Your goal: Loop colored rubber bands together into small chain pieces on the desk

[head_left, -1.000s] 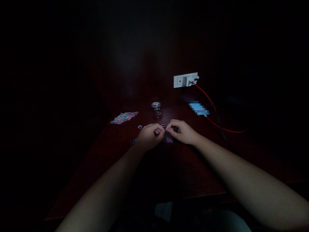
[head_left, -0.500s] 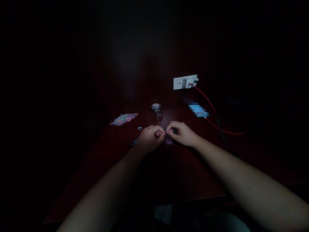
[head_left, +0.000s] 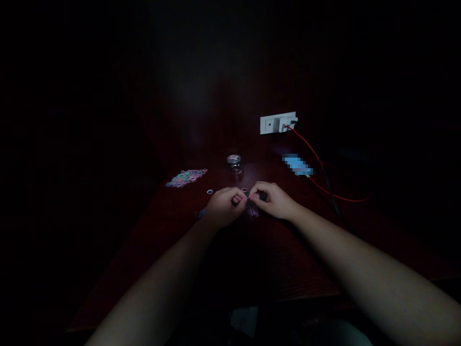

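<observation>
My left hand (head_left: 227,205) and my right hand (head_left: 271,199) meet fingertip to fingertip above the dark red table, both closed in a pinch. Between them stretches a thin purple elastic band (head_left: 248,197), mostly hidden by the fingers. Just below the fingertips lies a small heap of purple elastic bands (head_left: 253,212). A pink elastic band (head_left: 244,190) rests behind the hands, and a light blue one (head_left: 209,191) sits to the left. Some blue bands (head_left: 200,213) are partly covered by my left wrist.
A mixed pile of coloured bands (head_left: 187,178) lies at the back left. A clear lidded jar (head_left: 234,164) stands behind the hands. At the right are a blurred-out phone-like device (head_left: 297,164), its red cable (head_left: 338,196) and a wall socket (head_left: 270,124). The room is very dark.
The fingertips have drawn slightly apart, and the purple band now shows stretched between them. The whole view has shifted a little.
</observation>
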The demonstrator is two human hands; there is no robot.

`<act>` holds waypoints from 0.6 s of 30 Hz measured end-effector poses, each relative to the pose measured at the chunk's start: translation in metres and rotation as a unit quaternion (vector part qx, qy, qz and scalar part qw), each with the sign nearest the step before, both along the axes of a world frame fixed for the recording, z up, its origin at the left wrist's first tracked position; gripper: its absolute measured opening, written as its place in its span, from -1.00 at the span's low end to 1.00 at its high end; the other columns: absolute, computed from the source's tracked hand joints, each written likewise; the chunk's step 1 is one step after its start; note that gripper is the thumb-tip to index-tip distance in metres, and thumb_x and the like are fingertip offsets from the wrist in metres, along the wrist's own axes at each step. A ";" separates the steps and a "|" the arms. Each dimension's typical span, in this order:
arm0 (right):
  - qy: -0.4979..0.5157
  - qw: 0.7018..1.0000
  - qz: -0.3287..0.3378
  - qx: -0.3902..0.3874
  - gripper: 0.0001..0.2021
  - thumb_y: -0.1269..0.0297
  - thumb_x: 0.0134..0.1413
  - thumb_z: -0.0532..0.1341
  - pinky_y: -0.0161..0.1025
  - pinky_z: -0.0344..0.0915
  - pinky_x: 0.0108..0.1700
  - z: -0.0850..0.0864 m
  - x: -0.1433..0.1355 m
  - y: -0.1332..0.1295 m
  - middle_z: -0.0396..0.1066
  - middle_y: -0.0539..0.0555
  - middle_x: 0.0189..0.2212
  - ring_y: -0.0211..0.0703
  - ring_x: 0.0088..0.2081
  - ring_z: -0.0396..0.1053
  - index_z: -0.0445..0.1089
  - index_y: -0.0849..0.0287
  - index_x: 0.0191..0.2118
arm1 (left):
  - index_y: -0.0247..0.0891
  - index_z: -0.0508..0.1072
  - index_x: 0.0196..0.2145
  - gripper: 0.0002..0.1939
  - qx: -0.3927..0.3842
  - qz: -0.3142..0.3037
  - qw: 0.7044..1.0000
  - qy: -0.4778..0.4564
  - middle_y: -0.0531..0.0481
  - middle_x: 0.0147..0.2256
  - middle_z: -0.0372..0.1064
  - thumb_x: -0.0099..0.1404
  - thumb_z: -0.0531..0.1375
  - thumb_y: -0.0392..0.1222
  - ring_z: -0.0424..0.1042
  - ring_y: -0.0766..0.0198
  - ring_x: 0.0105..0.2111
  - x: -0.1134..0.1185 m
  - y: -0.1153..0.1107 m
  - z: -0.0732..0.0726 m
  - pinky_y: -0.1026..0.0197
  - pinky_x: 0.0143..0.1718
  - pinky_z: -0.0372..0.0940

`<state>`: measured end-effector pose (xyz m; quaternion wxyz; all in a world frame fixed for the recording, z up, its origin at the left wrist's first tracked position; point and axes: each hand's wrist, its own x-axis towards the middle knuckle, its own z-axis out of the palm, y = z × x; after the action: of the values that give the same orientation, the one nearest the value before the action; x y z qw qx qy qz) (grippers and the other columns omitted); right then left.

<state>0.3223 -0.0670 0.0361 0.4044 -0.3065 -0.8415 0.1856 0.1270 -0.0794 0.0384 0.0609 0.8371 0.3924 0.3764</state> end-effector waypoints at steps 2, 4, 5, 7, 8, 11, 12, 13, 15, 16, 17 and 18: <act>-0.002 1.000 0.002 -0.003 -0.95 0.43 0.04 0.18 -0.30 0.25 -0.33 0.000 0.000 0.000 0.37 0.03 -0.46 -0.27 -0.42 0.32 0.39 0.22 -0.39 | -0.24 0.45 -0.43 -0.93 0.000 0.001 1.000 -0.001 0.05 -0.50 0.40 0.19 0.16 -0.27 0.33 0.34 -0.47 0.000 0.001 0.000 0.28 -0.39 0.24; -0.004 1.000 0.007 -0.005 -0.94 0.42 0.05 0.18 -0.30 0.25 -0.33 0.000 0.000 0.000 0.36 0.03 -0.45 -0.27 -0.42 0.32 0.39 0.23 -0.38 | -0.24 0.45 -0.43 -0.93 0.002 0.003 1.000 -0.001 0.05 -0.50 0.40 0.19 0.16 -0.27 0.33 0.34 -0.47 0.000 0.001 -0.001 0.28 -0.40 0.23; -0.004 1.000 0.008 -0.006 -0.94 0.42 0.06 0.18 -0.30 0.26 -0.33 0.000 0.000 0.000 0.36 0.03 -0.45 -0.27 -0.41 0.32 0.39 0.23 -0.38 | -0.24 0.45 -0.43 -0.93 0.004 0.004 1.000 -0.002 0.05 -0.50 0.40 0.19 0.16 -0.27 0.33 0.34 -0.47 0.000 0.001 -0.001 0.28 -0.39 0.23; -0.005 1.000 0.009 -0.007 -0.94 0.41 0.06 0.18 -0.29 0.26 -0.31 0.000 0.001 0.000 0.36 0.03 -0.44 -0.26 -0.40 0.33 0.40 0.23 -0.38 | -0.24 0.45 -0.42 -0.93 0.008 0.004 1.000 -0.005 0.05 -0.49 0.40 0.19 0.16 -0.27 0.33 0.34 -0.46 -0.001 0.001 -0.001 0.28 -0.38 0.23; -0.005 1.000 0.008 -0.008 -0.94 0.41 0.07 0.18 -0.29 0.26 -0.31 0.000 0.001 0.000 0.36 0.03 -0.44 -0.26 -0.40 0.33 0.41 0.22 -0.37 | -0.24 0.45 -0.41 -0.93 0.008 0.003 1.000 -0.007 0.05 -0.49 0.40 0.20 0.16 -0.27 0.33 0.34 -0.46 -0.001 0.001 -0.002 0.28 -0.38 0.23; -0.004 1.000 0.008 -0.010 -0.92 0.38 0.08 0.19 -0.28 0.26 -0.30 0.000 0.001 0.000 0.36 0.03 -0.44 -0.25 -0.40 0.33 0.43 0.23 -0.37 | -0.24 0.46 -0.41 -0.93 0.002 0.002 1.000 -0.011 0.05 -0.49 0.40 0.20 0.17 -0.27 0.34 0.34 -0.46 -0.001 0.001 -0.002 0.28 -0.38 0.23; -0.004 1.000 0.010 -0.011 -0.92 0.37 0.09 0.19 -0.28 0.26 -0.30 0.000 0.001 0.000 0.36 0.03 -0.45 -0.25 -0.40 0.33 0.43 0.23 -0.38 | -0.24 0.46 -0.41 -0.93 0.001 0.000 1.000 -0.011 0.05 -0.49 0.41 0.20 0.17 -0.27 0.34 0.34 -0.46 -0.001 0.001 -0.002 0.28 -0.38 0.23; -0.003 1.000 0.012 -0.012 -0.91 0.36 0.09 0.19 -0.28 0.26 -0.30 0.000 0.001 0.000 0.36 0.04 -0.45 -0.24 -0.40 0.33 0.43 0.23 -0.38 | -0.24 0.46 -0.41 -0.93 0.001 -0.001 1.000 -0.011 0.05 -0.48 0.41 0.19 0.17 -0.27 0.34 0.34 -0.45 -0.001 0.001 -0.002 0.28 -0.38 0.24; -0.002 1.000 0.014 -0.016 -0.90 0.34 0.10 0.20 -0.28 0.26 -0.31 0.000 0.001 0.000 0.36 0.04 -0.45 -0.24 -0.40 0.33 0.44 0.22 -0.38 | -0.25 0.46 -0.41 -0.93 0.002 -0.002 1.000 -0.011 0.05 -0.48 0.41 0.19 0.17 -0.27 0.34 0.34 -0.45 -0.001 0.001 -0.001 0.29 -0.38 0.24; -0.002 1.000 0.015 -0.017 -0.89 0.33 0.10 0.20 -0.28 0.26 -0.31 0.000 0.001 0.000 0.36 0.04 -0.45 -0.24 -0.40 0.33 0.44 0.22 -0.38 | -0.25 0.46 -0.41 -0.93 0.003 -0.001 1.000 -0.011 0.05 -0.48 0.41 0.19 0.17 -0.27 0.35 0.34 -0.45 -0.001 0.001 -0.001 0.29 -0.39 0.23; -0.001 1.000 0.015 -0.018 -0.88 0.32 0.11 0.20 -0.28 0.26 -0.31 0.000 0.001 0.000 0.36 0.04 -0.45 -0.24 -0.40 0.32 0.45 0.22 -0.38 | -0.25 0.46 -0.41 -0.93 0.003 0.000 1.000 -0.011 0.05 -0.48 0.42 0.19 0.17 -0.28 0.35 0.34 -0.46 -0.001 0.001 -0.001 0.29 -0.39 0.23; -0.001 1.000 0.015 -0.018 -0.88 0.31 0.11 0.20 -0.28 0.26 -0.31 0.000 0.001 0.000 0.36 0.04 -0.45 -0.24 -0.40 0.32 0.45 0.22 -0.38 | -0.25 0.46 -0.41 -0.94 0.003 0.001 1.000 -0.012 0.05 -0.48 0.42 0.18 0.17 -0.28 0.35 0.34 -0.46 -0.001 0.001 -0.001 0.29 -0.39 0.23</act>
<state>0.3233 -0.0669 0.0363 0.3948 -0.3018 -0.8429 0.2064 0.1257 -0.0784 0.0376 0.0628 0.8325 0.3913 0.3871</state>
